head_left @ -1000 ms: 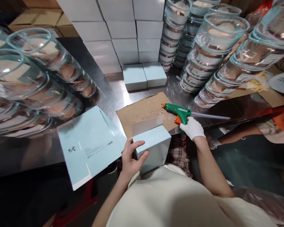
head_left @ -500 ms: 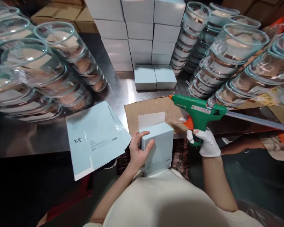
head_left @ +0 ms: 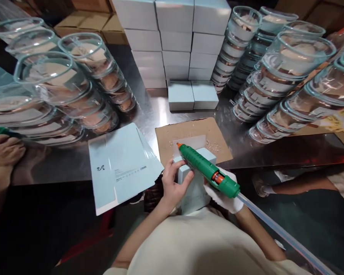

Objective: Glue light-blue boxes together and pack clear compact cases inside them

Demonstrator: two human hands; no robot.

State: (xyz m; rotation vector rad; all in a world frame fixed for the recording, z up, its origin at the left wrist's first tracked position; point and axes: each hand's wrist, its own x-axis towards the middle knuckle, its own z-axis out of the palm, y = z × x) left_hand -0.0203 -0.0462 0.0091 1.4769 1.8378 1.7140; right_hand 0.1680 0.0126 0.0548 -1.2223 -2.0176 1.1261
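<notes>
My left hand [head_left: 174,183] grips the left side of a pale blue box [head_left: 195,191] that stands against my body at the table's front edge, its white flap up. My right hand [head_left: 225,198], in a white glove, holds a green glue gun [head_left: 206,170] over the box. The gun's orange tip points at the open flap near the box's top left corner. A clear glue stick [head_left: 275,229] trails from the gun's back toward the lower right.
A brown cardboard sheet [head_left: 189,131] with glue crumbs lies behind the box. Flat blue box blanks [head_left: 120,166] lie to the left. Stacked glass bowls [head_left: 60,88] flank both sides; white boxes [head_left: 174,42] are piled at the back. Another person's hand [head_left: 1,156] rests far left.
My right hand swung the glue gun from the cardboard sheet on the right to above the box, tip now at the flap. Another person's hand came into view at the left.
</notes>
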